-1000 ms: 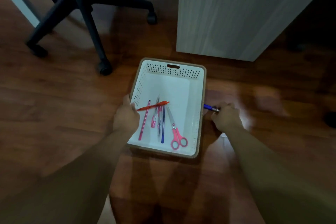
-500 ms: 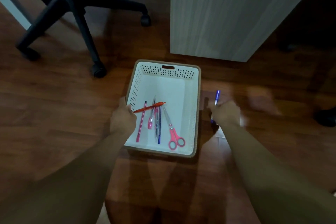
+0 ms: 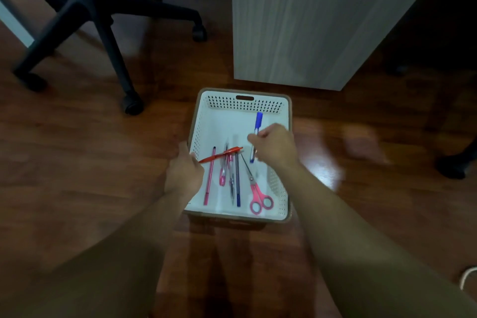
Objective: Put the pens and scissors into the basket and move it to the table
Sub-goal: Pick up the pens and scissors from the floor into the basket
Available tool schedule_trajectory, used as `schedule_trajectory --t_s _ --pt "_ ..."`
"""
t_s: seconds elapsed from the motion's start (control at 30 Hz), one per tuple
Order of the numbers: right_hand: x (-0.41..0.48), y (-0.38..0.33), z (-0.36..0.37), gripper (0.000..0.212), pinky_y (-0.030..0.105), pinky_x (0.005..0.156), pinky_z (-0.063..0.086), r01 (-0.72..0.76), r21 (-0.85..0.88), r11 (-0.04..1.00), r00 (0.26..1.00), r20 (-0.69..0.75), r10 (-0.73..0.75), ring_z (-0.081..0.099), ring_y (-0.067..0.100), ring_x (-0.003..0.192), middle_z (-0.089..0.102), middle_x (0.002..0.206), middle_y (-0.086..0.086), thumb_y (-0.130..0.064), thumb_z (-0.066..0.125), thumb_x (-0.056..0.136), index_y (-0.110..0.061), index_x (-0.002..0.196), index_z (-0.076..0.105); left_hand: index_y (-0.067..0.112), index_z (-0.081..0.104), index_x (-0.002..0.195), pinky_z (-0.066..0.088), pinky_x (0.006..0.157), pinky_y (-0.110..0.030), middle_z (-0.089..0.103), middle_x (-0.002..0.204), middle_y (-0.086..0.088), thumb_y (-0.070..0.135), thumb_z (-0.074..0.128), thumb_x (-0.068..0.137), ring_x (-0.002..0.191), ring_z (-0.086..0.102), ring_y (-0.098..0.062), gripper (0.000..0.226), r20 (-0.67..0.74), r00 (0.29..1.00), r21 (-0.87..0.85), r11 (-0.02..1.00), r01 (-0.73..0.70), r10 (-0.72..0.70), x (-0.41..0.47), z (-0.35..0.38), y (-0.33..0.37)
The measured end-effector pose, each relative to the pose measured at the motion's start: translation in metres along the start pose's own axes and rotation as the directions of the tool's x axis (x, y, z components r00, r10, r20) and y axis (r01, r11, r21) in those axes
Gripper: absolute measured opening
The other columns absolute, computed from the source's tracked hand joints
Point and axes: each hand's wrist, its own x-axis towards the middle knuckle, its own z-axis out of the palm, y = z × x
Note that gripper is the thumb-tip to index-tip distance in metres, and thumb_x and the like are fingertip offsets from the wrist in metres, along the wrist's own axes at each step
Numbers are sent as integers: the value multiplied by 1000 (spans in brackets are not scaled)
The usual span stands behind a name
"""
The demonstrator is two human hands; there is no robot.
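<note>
Holding a blue pen (image 3: 256,134) in my right hand (image 3: 276,147), fingers pinched on its barrel, above the white basket (image 3: 282,188) on the wooden floor (image 3: 77,162). My left hand (image 3: 183,174) grips the basket's left rim. Inside lie the pink scissors (image 3: 256,195), an orange pen (image 3: 220,155) and other pens.

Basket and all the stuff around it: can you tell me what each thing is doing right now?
basket: on the floor, upright
blue pen: held above the basket
right hand: closed on the blue pen
left hand: gripping the basket's left rim
scissors: closed, lying in the basket
red pen: lying across the other pens
pink pen: lying flat in the basket
chair: standing on the floor
</note>
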Motion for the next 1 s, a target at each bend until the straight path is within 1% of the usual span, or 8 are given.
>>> schedule_trajectory --t_s 0.13,0.37,0.47,0.57,0.67,0.73,0.87,1.0 --pt "-16 28 30 29 35 69 65 -75 -124 989 988 125 90 77 25 65 74 76 10 -31 78 95 -3 88 76 11 43 140 59 75 -42 74 116 -20 21 46 111 101 76 -43 31 -4 1000 2 1000 -29 29 -3 8 1" --pt "-13 47 37 29 42 68 67 -63 -213 975 991 101 86 67 20 58 70 73 7 -31 72 98 -9 80 69 8 43 129 49 65 -36 61 90 -10 17 47 109 92 76 -43 22 3 1000 38 999 -8 8 -5 11 8" --pt "-12 39 25 20 35 69 64 -10 -155 988 999 28 14 74 18 75 77 88 4 -34 68 101 -15 96 72 13 38 116 46 60 -33 62 88 -9 14 50 108 89 77 -41 13 13 1000 44 999 -2 1 -6 12 9" --pt "-7 28 3 17 22 64 49 89 -97 991 990 -99 -99 70 16 87 77 102 1 -27 64 102 -14 107 73 14 36 111 45 55 -31 65 95 -11 11 51 107 84 73 -36 17 39 999 12 1000 20 -20 -6 10 12" --pt "0 24 -20 16 29 81 48 171 -85 982 947 -261 -187 66 24 110 71 117 5 -25 62 99 -17 110 71 12 40 115 38 45 -22 63 106 -10 13 52 109 77 65 -23 14 85 996 -20 1000 22 -20 -8 10 24" --pt "4 28 -30 25 39 93 47 153 -174 973 924 -324 -203 55 30 124 63 129 8 -27 61 98 -19 121 68 10 44 123 38 45 -21 63 109 -10 17 50 111 71 63 -17 16 94 995 -40 999 22 -18 -9 13 31" --pt "5 48 -48 55 53 102 43 -44 -204 978 934 -355 -32 43 35 135 46 147 12 -39 65 95 -19 144 51 13 43 114 40 48 -26 66 108 -13 26 46 112 73 64 -18 13 98 995 -66 998 2 4 -10 27 42" --pt "5 76 -62 64 53 102 47 -148 -48 988 953 -273 130 48 38 138 43 153 14 -38 62 99 -16 155 39 11 45 112 42 55 -30 67 102 -11 31 46 113 83 70 -27 21 109 993 -75 996 -47 55 -8 38 56"
